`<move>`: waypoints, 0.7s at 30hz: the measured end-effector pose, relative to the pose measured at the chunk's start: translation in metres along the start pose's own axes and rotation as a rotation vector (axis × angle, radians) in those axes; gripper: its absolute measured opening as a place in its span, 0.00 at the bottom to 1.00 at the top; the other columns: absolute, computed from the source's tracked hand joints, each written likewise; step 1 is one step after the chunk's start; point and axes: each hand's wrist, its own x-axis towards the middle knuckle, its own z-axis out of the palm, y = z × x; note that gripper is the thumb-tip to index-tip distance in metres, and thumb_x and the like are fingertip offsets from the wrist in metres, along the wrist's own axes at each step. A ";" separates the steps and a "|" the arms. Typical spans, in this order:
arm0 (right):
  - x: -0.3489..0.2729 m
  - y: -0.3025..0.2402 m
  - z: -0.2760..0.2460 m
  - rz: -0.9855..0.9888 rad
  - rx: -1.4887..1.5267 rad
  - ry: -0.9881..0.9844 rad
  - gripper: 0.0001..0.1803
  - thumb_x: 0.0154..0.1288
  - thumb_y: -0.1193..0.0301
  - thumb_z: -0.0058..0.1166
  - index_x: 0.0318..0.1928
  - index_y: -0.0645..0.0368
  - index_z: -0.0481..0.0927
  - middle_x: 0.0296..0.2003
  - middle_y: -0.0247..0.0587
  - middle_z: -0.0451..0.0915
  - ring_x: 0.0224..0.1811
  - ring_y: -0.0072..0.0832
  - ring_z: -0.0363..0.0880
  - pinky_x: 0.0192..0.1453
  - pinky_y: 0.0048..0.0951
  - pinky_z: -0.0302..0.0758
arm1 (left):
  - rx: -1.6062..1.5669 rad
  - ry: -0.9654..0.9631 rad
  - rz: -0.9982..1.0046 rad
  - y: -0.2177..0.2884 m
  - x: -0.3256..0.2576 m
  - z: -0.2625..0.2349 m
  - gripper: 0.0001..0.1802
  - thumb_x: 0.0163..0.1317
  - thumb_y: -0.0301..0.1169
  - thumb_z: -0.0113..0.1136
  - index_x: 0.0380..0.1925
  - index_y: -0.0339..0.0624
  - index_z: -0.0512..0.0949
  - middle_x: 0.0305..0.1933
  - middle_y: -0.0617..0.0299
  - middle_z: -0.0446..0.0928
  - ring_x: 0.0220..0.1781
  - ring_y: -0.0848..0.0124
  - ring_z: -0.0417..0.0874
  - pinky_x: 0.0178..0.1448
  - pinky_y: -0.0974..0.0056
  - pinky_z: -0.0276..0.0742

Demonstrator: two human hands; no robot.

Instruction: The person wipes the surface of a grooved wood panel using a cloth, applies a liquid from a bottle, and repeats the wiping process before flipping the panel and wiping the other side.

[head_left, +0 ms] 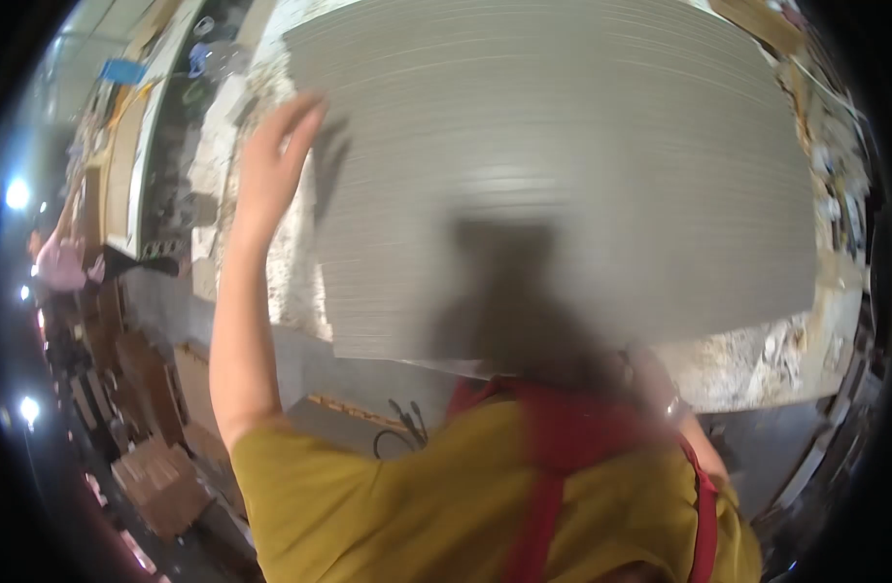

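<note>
Broad grey sheet, likely stiff and awkward, best held by opposite edges

At the left, the left hand is raised beside the sheet's left edge, thumb and fingers parted with nothing pinched between them; its shadow falls on the grey surface, so it appears clear of it. Below that hand runs a pale, stained strip of the worktable.

Across the middle lies the grey sheet, flat on the worktable and covering most of it, finely ribbed from side to side. Whether it is one sheet or the top of a stack, I cannot tell. It looks like stiff board: probably light for its breadth, yet apt to bow if lifted from one side, with corners that could crush. The dull face offers little to pinch, so the left and right edges, about halfway along, seem the sounder holds.

Farther right, by the near edge, the right hand is blurred and in shadow; I cannot tell whether its fingers are closed or touching the sheet
</note>
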 end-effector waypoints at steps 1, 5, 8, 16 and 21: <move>-0.003 -0.003 0.004 0.029 0.151 -0.061 0.26 0.70 0.49 0.34 0.33 0.59 0.72 0.26 0.36 0.73 0.29 0.26 0.70 0.36 0.30 0.68 | 0.001 -0.014 -0.034 0.021 -0.026 0.002 0.16 0.63 0.33 0.54 0.48 0.36 0.77 0.48 0.53 0.79 0.53 0.63 0.78 0.58 0.63 0.69; 0.010 0.002 0.020 -0.009 0.354 -0.091 0.26 0.70 0.52 0.36 0.49 0.62 0.76 0.40 0.43 0.80 0.39 0.30 0.78 0.46 0.32 0.75 | 0.183 -0.236 0.157 0.057 -0.108 0.039 0.25 0.61 0.30 0.53 0.58 0.35 0.67 0.61 0.48 0.68 0.64 0.51 0.66 0.67 0.55 0.59; 0.014 -0.032 0.019 -0.180 0.514 -0.267 0.30 0.69 0.46 0.36 0.39 0.63 0.78 0.32 0.42 0.80 0.28 0.27 0.77 0.30 0.28 0.75 | 0.079 -0.207 0.247 -0.005 -0.102 0.054 0.35 0.62 0.41 0.54 0.63 0.32 0.59 0.68 0.47 0.60 0.70 0.52 0.57 0.71 0.53 0.49; -0.003 -0.051 0.041 -0.008 0.937 -0.026 0.22 0.67 0.48 0.43 0.23 0.50 0.62 0.19 0.26 0.60 0.17 0.17 0.58 0.18 0.18 0.57 | 0.402 -0.013 0.516 0.031 0.125 0.093 0.26 0.69 0.41 0.46 0.58 0.30 0.65 0.57 0.39 0.69 0.59 0.44 0.70 0.60 0.53 0.69; 0.006 -0.044 0.050 -0.070 1.000 0.042 0.34 0.61 0.41 0.44 0.40 0.65 0.65 0.36 0.49 0.67 0.37 0.37 0.68 0.38 0.33 0.68 | 0.508 0.001 0.605 0.047 0.270 0.192 0.30 0.68 0.48 0.43 0.58 0.32 0.65 0.58 0.39 0.68 0.57 0.45 0.71 0.59 0.52 0.70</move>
